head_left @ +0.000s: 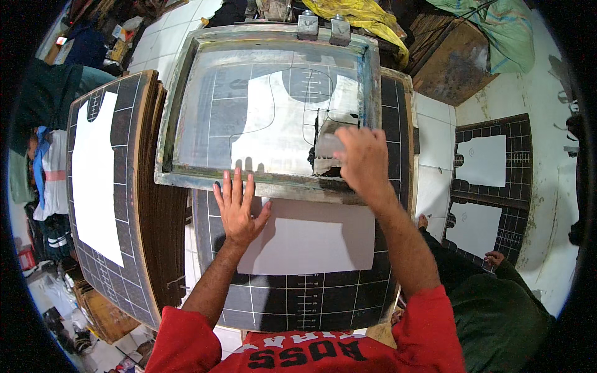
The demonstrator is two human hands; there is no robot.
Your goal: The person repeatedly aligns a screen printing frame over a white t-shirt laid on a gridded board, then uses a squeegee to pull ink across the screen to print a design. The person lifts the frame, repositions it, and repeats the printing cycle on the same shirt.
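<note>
L hand (237,208) flat, fingers spread on screen frame (186,93), R hand (362,158) gripping squeegee (328,148)

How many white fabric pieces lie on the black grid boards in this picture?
4: one on the left board, one under the screen frame, two on the right boards. Stacked boards may hide more.

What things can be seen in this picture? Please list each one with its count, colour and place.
Metal-framed printing screen: one, grey, centre, on the board.
Squeegee: one, pale with dark ink, inside the screen, under the right hand.
Black gridded boards: several; one in the centre, a stack at left, two on the floor at right.
White fabric pieces: four, one on each visible board.
Yellow cloth: one, top.
Another person in dark green: lower right, on the floor.
Left hand: flat, fingers spread on the frame edge.
Right hand: grips the squeegee.
</note>
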